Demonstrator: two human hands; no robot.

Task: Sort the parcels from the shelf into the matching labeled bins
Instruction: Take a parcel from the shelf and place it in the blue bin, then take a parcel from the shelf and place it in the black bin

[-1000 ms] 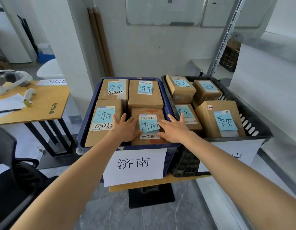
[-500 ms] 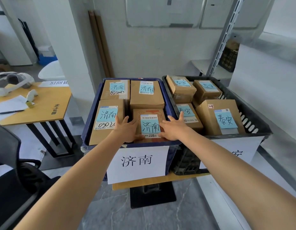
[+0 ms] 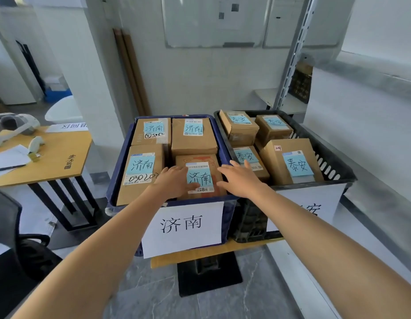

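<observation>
- A grey marbled floor (image 3: 222, 305) lies below, with a black office chair (image 3: 13, 238) at the near left.
- A small pedestal table (image 3: 199, 255) with a wooden top carries two bins side by side.
- The blue bin (image 3: 113, 185) bears a white sign (image 3: 182, 226) reading 济南; the black bin (image 3: 333, 162) bears a sign (image 3: 315, 203) half hidden by the right forearm, with 安 readable.
- The front-right parcel (image 3: 201, 161) lies in the blue bin, its blue note reading 济南.
- The left hand (image 3: 174, 181) rests flat on its left part, fingers straight, gripping nothing.
- The right hand (image 3: 240, 180) is spread and relaxed over its right edge and the bin rim.
- Three more 济南 parcels fill the blue bin; four marked 泰安 sit in the black one.
- Further left stands a wooden desk (image 3: 52, 157) with a headset (image 3: 13, 126) and papers.
- Brown poles (image 3: 130, 72) lean on the far wall beside a whiteboard (image 3: 213, 21); a metal shelf upright (image 3: 294, 54) rises at right.
</observation>
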